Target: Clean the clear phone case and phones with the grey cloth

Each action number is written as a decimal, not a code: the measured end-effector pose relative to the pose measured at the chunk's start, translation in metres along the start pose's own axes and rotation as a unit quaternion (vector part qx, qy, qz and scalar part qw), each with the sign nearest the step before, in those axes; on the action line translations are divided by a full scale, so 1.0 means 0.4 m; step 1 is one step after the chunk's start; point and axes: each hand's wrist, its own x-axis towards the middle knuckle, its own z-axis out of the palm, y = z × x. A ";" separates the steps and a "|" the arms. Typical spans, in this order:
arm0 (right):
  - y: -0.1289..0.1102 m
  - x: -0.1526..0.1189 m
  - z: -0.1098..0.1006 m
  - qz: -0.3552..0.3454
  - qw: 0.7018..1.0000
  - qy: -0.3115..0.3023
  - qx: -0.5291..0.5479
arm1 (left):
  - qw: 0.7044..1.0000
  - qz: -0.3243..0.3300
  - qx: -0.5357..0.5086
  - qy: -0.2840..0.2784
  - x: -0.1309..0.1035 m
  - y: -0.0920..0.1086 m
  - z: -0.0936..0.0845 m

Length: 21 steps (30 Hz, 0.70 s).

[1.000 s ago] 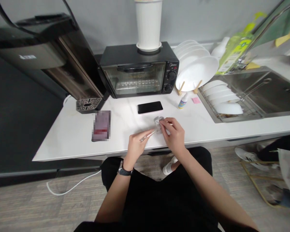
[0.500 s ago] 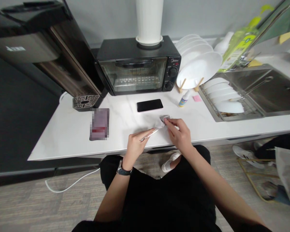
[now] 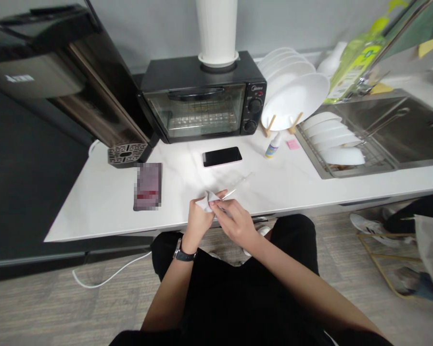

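My left hand (image 3: 199,216) is closed around what looks like a pair of glasses, held over the counter's front edge. One slender pale arm of the glasses (image 3: 230,193) sticks out to the upper right and ends in a clear tip; the rest is hidden by fingers and cloth. With its fingertips, my right hand (image 3: 236,222) pinches a crumpled light grey cloth (image 3: 207,201) and presses it against the part in my left hand. Beyond my hands, a black-screened phone (image 3: 222,157) lies flat. A small white spray bottle (image 3: 273,146) stands right of the phone.
A purple pouch (image 3: 148,187), partly pixelated, lies left on the white counter (image 3: 104,211). Behind are a drinks machine (image 3: 104,96) and a toaster oven (image 3: 202,113). Racked plates (image 3: 298,98), a pink note (image 3: 293,144) and a sink (image 3: 414,134) with dishes are right. Another person's shoe (image 3: 370,229) shows below.
My right hand has moved left with the cloth, from the far end of the glasses' arm to my left hand. The slender arm now shows uncovered. My left hand has barely moved.
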 end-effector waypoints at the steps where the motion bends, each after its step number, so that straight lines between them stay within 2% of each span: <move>1: 0.005 -0.002 0.000 -0.013 1.000 -0.007 -0.001 | 1.000 -0.009 -0.005 -0.008 -0.001 0.001 -0.002; 4: 0.045 -0.005 -0.019 -0.030 0.999 -0.017 -0.003 | 1.000 -0.005 0.021 0.002 -0.001 0.003 -0.005; 7: 0.103 0.001 -0.059 0.000 1.000 -0.002 -0.014 | 0.998 0.018 0.054 0.033 0.000 0.001 -0.002; 11: 0.182 0.017 -0.115 0.052 0.997 0.042 -0.049 | 0.999 0.017 0.013 0.037 -0.004 0.003 0.005; 14: 0.211 0.027 -0.135 0.086 0.993 0.051 -0.069 | 0.999 0.013 -0.015 0.029 -0.007 0.005 0.008; 17: 0.184 0.030 -0.120 0.083 0.993 0.068 -0.053 | 1.000 0.013 -0.011 0.026 -0.006 0.005 0.008; 21: 0.083 0.023 -0.063 0.044 0.997 0.058 -0.007 | 0.998 0.028 0.047 0.039 -0.002 0.001 0.005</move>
